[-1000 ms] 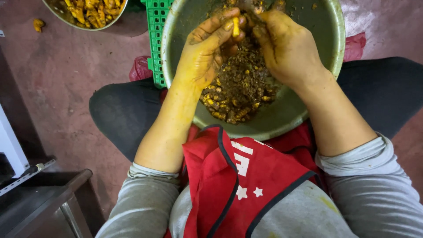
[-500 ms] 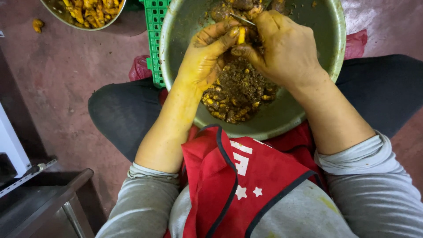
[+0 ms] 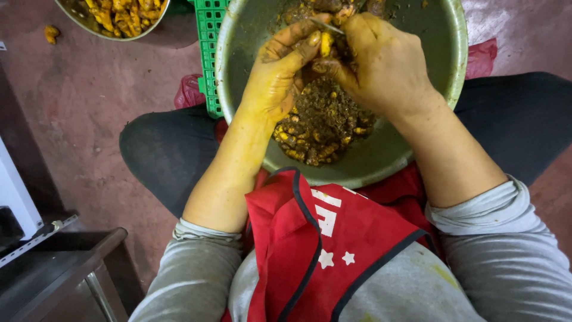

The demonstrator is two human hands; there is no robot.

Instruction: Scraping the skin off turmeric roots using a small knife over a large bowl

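Left hand [image 3: 275, 83] pinched on small yellow root piece [image 3: 325, 43], right hand [image 3: 381, 62] clenched on thin blade [image 3: 325, 25], above dented round metal bowl [image 3: 381, 164], upper centre. Best scraped shallowly, peel falling into bowl.

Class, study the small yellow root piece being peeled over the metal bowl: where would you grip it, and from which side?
Grip the yellow root piece across its lower end, from the left, as the left hand does; it stands upright, leaving the top free for the blade.

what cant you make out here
Head view:
- Small blade in the right hand: its handle is hidden in the fist.
- Yellow root piece pinched by the left hand: mostly covered by fingers.
- Second bowl: cut off by the top edge.
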